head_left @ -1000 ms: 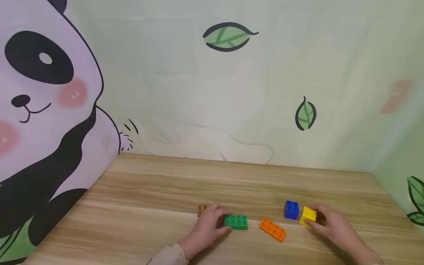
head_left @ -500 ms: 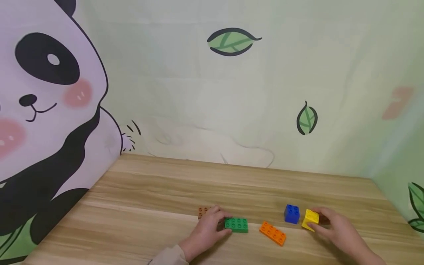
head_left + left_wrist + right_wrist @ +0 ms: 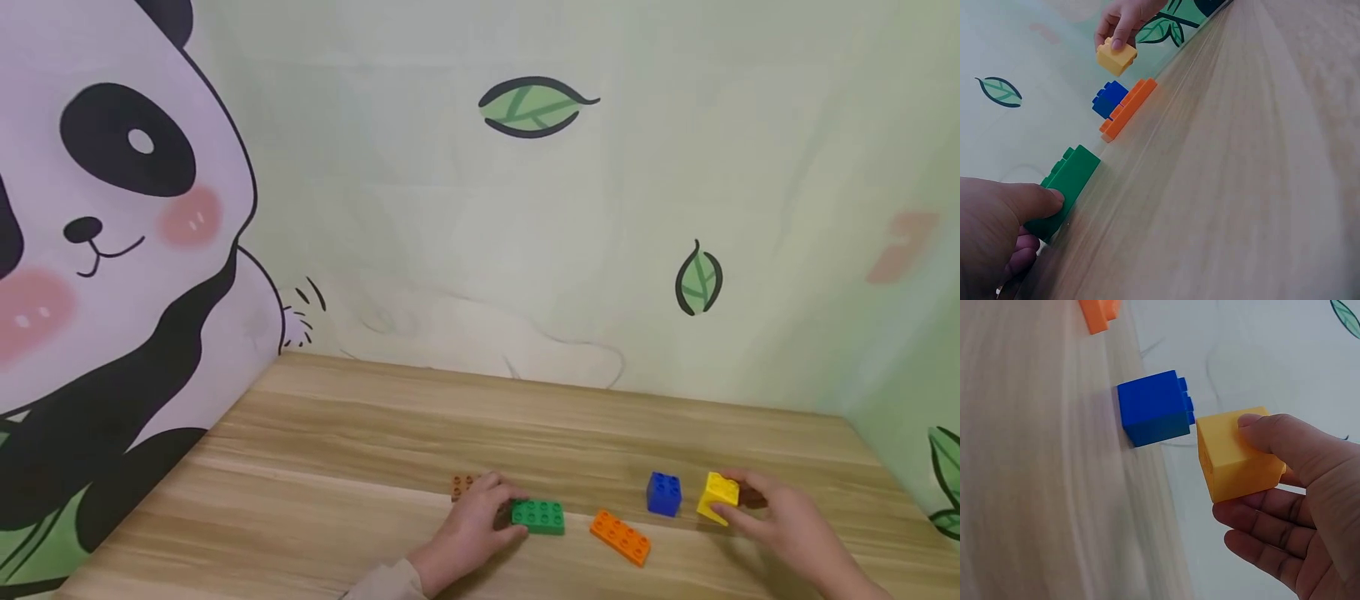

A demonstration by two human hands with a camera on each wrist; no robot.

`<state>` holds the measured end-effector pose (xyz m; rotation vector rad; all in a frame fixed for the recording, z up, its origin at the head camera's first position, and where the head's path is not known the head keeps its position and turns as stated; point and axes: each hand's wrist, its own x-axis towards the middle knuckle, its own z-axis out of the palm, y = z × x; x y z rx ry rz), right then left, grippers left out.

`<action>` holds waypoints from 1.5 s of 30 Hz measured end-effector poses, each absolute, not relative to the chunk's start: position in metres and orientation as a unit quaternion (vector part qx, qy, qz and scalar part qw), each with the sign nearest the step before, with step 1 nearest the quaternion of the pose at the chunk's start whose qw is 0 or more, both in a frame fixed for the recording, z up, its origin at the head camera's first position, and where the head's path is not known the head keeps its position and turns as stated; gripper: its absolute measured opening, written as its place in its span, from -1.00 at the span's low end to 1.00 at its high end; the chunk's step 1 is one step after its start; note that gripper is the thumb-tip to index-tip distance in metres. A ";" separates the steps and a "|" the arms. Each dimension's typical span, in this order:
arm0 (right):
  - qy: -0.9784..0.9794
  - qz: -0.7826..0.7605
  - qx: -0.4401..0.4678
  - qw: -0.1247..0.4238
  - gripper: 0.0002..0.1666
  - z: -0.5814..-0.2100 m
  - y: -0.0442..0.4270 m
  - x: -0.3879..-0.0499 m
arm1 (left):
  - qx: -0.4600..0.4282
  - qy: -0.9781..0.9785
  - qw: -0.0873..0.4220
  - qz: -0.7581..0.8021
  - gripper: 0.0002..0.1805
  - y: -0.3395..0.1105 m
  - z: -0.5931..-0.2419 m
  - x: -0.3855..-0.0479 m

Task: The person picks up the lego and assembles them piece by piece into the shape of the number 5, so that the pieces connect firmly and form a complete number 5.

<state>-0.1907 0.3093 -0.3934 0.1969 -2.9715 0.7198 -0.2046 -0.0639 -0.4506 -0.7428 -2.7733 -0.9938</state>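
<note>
Head view: yellow block (image 3: 718, 495) is up off the desk (image 3: 337, 433), pinched in the R hand (image 3: 783, 521), thumb one side, fingers the other. Looks slightly tilted. 1 sec ago it was right beside the blue block (image 3: 663, 495); now there's a clear gap btwn them, yellow higher & further to the R. R wrist view agrees: yellow sits farther from the desk surface than blue, thumb flat on its side, a couple of fingers loosely curled below it. Meaning, as I judge it: yellow is picked up & free of its neighbor, so that part of the work is done; not joined to anything yet.

Blue hasn't shifted noticeably, upright w/ studs up. Orange block (image 3: 620, 537), long & thin, lies at an angle nearer the person, btwn blue & the green block (image 3: 537, 517), touching neither.

L hand (image 3: 472, 523) hasn't let go of green: thumb on near side, fingers round the far side, block apparently on the desk, approx same pos. as before. So hands are well apart, each w/ 1 block. Brown block (image 3: 461, 487) is partly hidden behind the L hand; can't tell if touched.

Beyond: backdrop w/ panda (image 3: 135, 279) & leaves.
</note>
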 end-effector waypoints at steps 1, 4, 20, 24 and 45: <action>-0.969 0.234 0.066 0.045 -0.35 -0.393 0.309 -0.190 | -0.245 -0.911 0.052 -0.329 -0.61 -0.064 -0.451 -0.205; -0.969 0.232 0.070 0.053 -0.37 -0.391 0.309 -0.189 | -0.244 -0.909 0.048 -0.334 -0.61 -0.064 -0.453 -0.205; -0.972 0.209 0.075 0.072 -0.37 -0.369 0.290 -0.188 | -0.245 -0.907 0.036 -0.341 -0.61 -0.065 -0.448 -0.205; -0.972 0.207 0.081 0.078 -0.39 -0.365 0.285 -0.188 | -0.246 -0.905 0.034 -0.345 -0.61 -0.065 -0.448 -0.204; -0.956 0.246 0.132 0.093 -0.46 -0.358 0.253 -0.189 | -0.240 -0.902 0.022 -0.360 -0.63 -0.064 -0.449 -0.207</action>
